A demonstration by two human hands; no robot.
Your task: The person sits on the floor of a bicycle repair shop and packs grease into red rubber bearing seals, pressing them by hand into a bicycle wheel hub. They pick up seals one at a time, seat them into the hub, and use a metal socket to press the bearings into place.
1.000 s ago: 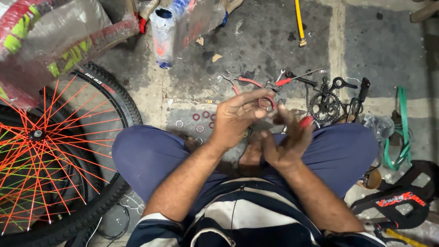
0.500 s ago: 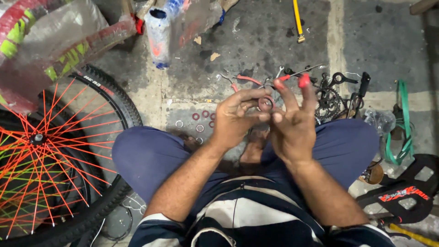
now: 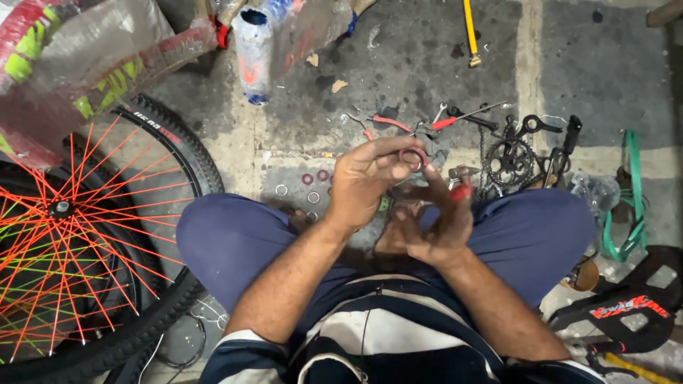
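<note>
I sit on the floor with knees apart. My left hand (image 3: pixel 370 178) pinches a small dark ring (image 3: pixel 413 156) between thumb and fingertips, held up in front of me. My right hand (image 3: pixel 434 227) sits just below and right of it, fingers curled, with a small red piece (image 3: pixel 461 192) at its fingertips. Several similar small rings (image 3: pixel 313 186) lie on the concrete just beyond my left knee.
A bicycle wheel with orange spokes (image 3: pixel 78 235) leans at my left. Red-handled pliers (image 3: pixel 398 126), wrenches, a chainring with chain (image 3: pixel 509 162) and a hammer lie ahead. A plastic bottle (image 3: pixel 255 50), a wrapped frame, green strap (image 3: pixel 629 192) and a black saddle (image 3: pixel 626 309) surround me.
My right hand, raised with open fingers beside the left half a second ago, has dropped below it and curled. The left hand keeps the ring in about the same place.
</note>
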